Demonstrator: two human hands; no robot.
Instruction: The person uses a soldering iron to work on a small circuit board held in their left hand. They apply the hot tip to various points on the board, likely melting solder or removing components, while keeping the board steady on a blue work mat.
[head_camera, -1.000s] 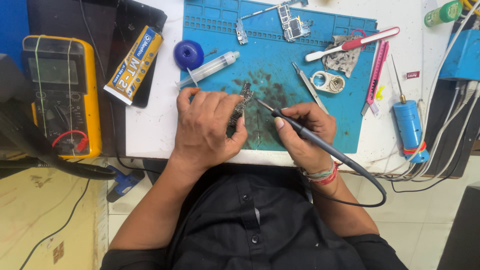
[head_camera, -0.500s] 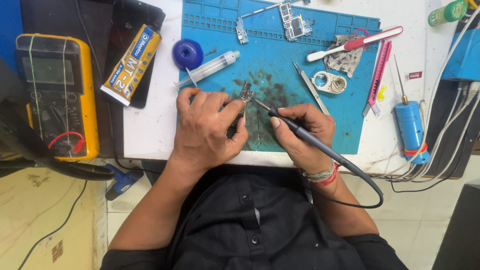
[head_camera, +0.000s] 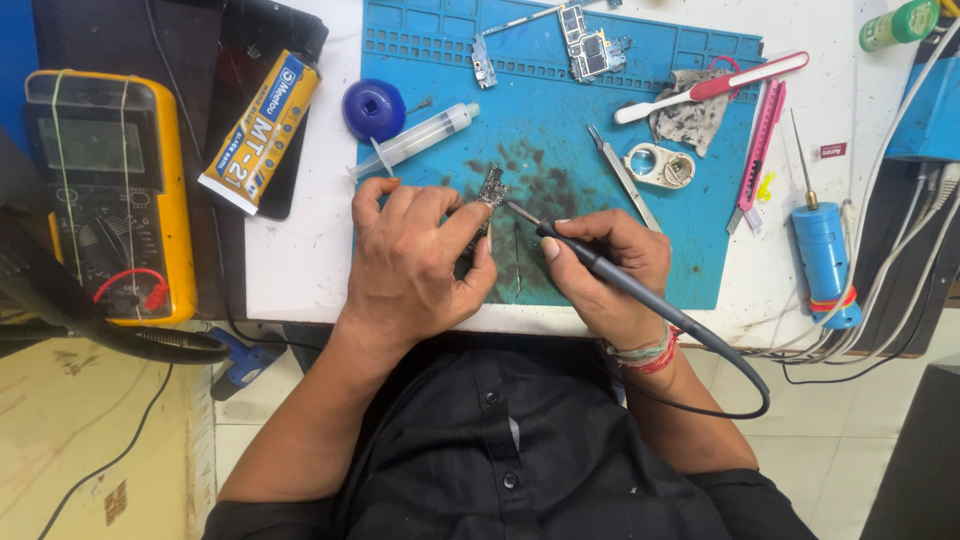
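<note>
1. The left hand (head_camera: 415, 260) is curled shut around a small circuit board (head_camera: 492, 188), pinching it between fingers and thumb so that one end sticks up above the fingertips over the blue work mat (head_camera: 560, 110).
2. The right hand (head_camera: 610, 265) is closed in a pen grip on a soldering iron (head_camera: 590, 262). Its tip points up and to the left and sits at, or just beside, the exposed end of the board; whether it touches cannot be told.
3. Judging by this, soldering on the board is under way. No finished joint can be made out, so how much is left is unclear. Dark smears on the mat around the board suggest flux or residue from work there.
4. A second, larger circuit board (head_camera: 590, 40) and a narrow strip part (head_camera: 480, 62) lie at the top of the mat, untouched.
5. Containers: a syringe (head_camera: 415, 140) lies across the mat's left edge, its barrel looking pale, contents uncertain. A blue round cap or spool (head_camera: 373, 108) sits just beside it. A glue tube (head_camera: 262, 130) lies on a dark panel to the left.
6. A small round metal ring (head_camera: 660, 165) sits near tweezers (head_camera: 622, 175); what it holds cannot be told.
7. Also about: a toothbrush (head_camera: 710, 88) on a grey rag, a pink utility knife (head_camera: 758, 150), a blue-handled tool (head_camera: 822, 255), and a yellow multimeter (head_camera: 105, 195) far left.
</note>
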